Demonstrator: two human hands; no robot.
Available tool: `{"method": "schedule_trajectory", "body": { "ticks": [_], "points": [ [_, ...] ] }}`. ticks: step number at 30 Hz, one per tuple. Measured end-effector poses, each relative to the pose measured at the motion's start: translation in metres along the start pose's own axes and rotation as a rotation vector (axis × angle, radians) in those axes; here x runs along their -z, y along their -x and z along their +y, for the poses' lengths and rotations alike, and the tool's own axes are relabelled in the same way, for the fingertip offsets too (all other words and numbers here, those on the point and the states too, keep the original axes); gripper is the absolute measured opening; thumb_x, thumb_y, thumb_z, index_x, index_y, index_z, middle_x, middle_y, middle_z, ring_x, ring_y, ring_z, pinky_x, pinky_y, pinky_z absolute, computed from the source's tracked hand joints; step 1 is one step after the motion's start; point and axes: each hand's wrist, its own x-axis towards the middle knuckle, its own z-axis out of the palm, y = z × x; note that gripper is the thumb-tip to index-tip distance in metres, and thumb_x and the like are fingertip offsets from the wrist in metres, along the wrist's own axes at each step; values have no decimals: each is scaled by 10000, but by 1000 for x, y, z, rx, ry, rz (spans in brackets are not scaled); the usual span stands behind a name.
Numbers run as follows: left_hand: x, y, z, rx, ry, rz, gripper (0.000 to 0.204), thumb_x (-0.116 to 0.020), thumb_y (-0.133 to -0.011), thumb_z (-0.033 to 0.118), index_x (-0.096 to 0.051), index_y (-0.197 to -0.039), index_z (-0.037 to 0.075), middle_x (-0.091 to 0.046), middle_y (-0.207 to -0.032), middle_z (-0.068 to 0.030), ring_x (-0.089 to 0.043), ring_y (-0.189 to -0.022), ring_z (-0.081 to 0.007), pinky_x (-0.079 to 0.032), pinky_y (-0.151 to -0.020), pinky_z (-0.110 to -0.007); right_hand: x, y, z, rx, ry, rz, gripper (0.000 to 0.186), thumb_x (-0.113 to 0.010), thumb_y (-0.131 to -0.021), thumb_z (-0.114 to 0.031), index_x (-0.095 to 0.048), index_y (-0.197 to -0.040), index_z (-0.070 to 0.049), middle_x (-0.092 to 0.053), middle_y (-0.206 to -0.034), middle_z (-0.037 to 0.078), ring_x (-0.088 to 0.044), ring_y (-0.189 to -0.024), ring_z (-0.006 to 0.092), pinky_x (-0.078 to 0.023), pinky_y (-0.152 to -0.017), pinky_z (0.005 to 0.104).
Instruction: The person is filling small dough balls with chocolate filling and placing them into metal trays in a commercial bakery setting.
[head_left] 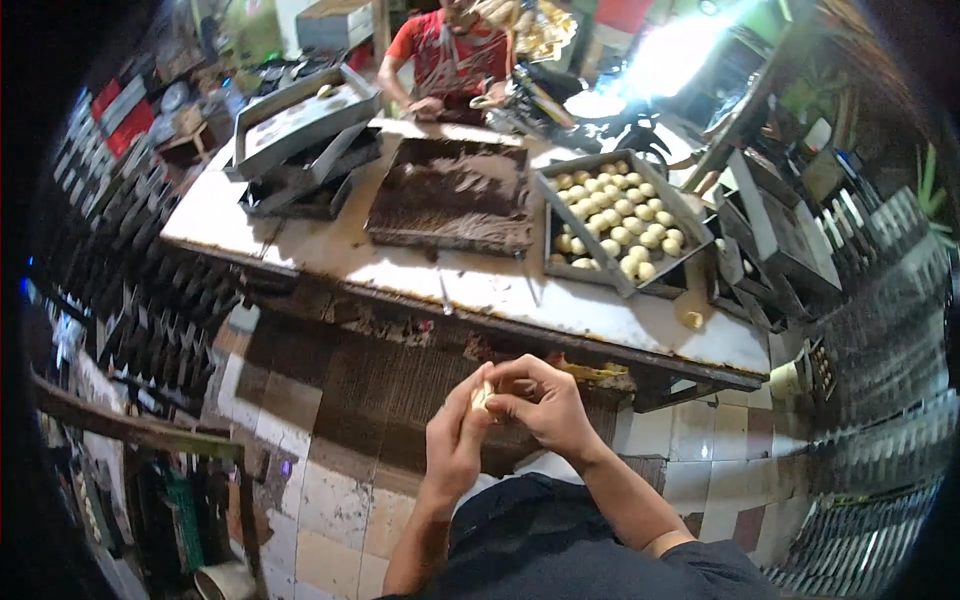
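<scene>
Pinching, left hand (457, 428) meets right hand (543, 405); pale dough (482, 398) sits between.

Shirt (535, 530): dark, nearly black
Right sleeve (685, 552): short, dark like my shirt
Left hand (456, 435): bare
Right hand (548, 405): bare

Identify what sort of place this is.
Likely a small bakery or pastry workshop: round dough-like balls sit in a metal tray on the worktable, stacked trays stand near its right end, and left hand and right hand hold a pale dough-like piece.
</scene>
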Motion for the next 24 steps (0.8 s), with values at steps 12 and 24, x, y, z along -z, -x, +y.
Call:
{"method": "schedule_trajectory", "body": {
  "ticks": [12, 24],
  "points": [
    [-208, -2, -33, 350, -319, -590, 403, -408, -1126, 288, -639, -1199, -34, -694, -969, -119, -631, -891, -161, -523, -829, -352, 217, 101, 29, 21, 7, 276, 151, -740, -920, 17, -775, -1067, 22, -693, -1024, 40, -642, -854, 90, -548, -751, 252],
    [-386, -34, -39, 140, -642, -1000, 266, -473, -1102, 222, -565, -1076, -26, -653, -974, -189, -625, -936, -350, -503, -844, -431, 371, 141, 48, 156, -417, 305, 281, -725, -961, -45, -598, -1212, -31, -563, -1115, 16, -536, -1003, 106, -453, -892, 264]
  ]
}}
